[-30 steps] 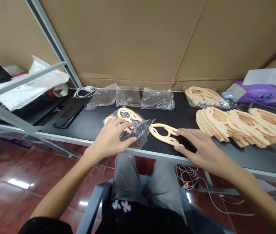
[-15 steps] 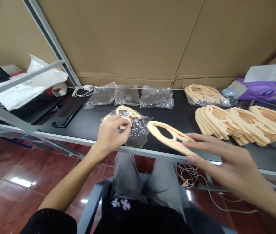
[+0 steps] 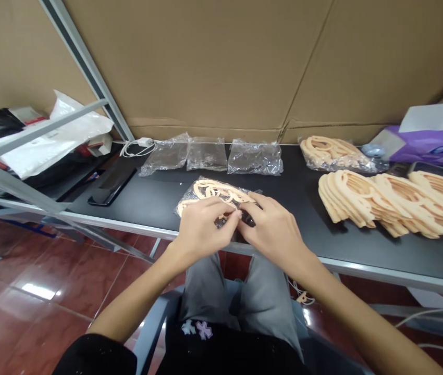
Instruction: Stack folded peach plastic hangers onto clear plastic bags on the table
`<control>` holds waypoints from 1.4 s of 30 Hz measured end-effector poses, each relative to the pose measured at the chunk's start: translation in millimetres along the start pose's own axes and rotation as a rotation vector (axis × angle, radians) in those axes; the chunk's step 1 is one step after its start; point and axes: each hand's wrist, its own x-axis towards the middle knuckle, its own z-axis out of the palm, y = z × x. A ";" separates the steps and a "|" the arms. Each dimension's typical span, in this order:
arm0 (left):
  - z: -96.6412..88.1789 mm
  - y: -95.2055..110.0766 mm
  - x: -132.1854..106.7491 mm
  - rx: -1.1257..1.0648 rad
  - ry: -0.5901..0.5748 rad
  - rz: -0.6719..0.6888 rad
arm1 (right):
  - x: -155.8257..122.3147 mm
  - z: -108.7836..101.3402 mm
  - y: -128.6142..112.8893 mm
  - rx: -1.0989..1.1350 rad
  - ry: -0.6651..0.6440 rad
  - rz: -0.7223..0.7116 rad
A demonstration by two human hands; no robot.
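I look through the head camera from far. Largest is the cardboard wall (image 3: 213, 67), standing beyond all the fingertips, so I judge that reaching forward ends there. The black tabletop (image 3: 155, 200) lies under the work; its metal front edge (image 3: 346, 267) passes close below both palms, so to the near side there is little support. To the left of the fingers the top is open as far as the black flat object (image 3: 112, 186); to the right there is open room until the stacked cream pieces (image 3: 389, 200).

These pieces lean in overlapping rows, I suppose so that one can be lifted easily. Beyond them from the right fingers is a filled bag (image 3: 333, 152). Three flat clear bags (image 3: 255, 156) lie in a row ahead of the fingers, probably to be within reach.

Directly under the fingers is the clear bag (image 3: 190, 197) with cream pieces inside. The left hand (image 3: 208, 224) has its thumb and forefinger closed on the film, perhaps to steady it. The right hand (image 3: 274, 224) meets it with bent, partly curled fingers; whether they grip the film, I cannot tell.
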 end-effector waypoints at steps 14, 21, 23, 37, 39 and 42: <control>-8.8 -113.6 21.5 0.076 -0.321 -0.304 | 19.3 21.6 12.4 0.238 0.012 -0.015; -8.5 -117.8 20.9 0.038 -0.332 -0.238 | -1.5 14.0 24.7 0.207 -0.024 -0.036; -8.6 -118.1 21.7 0.036 -0.373 -0.184 | -4.7 14.0 26.3 0.198 -0.029 -0.044; -12.9 -113.7 25.3 0.081 -0.442 -0.224 | 16.2 26.3 31.7 0.177 -0.165 0.067; -15.1 -116.2 29.1 0.063 -0.447 -0.253 | 17.4 26.6 34.9 0.195 -0.214 0.054; -21.1 -118.5 39.9 0.103 -0.476 -0.202 | 20.9 27.2 40.9 0.217 -0.254 0.050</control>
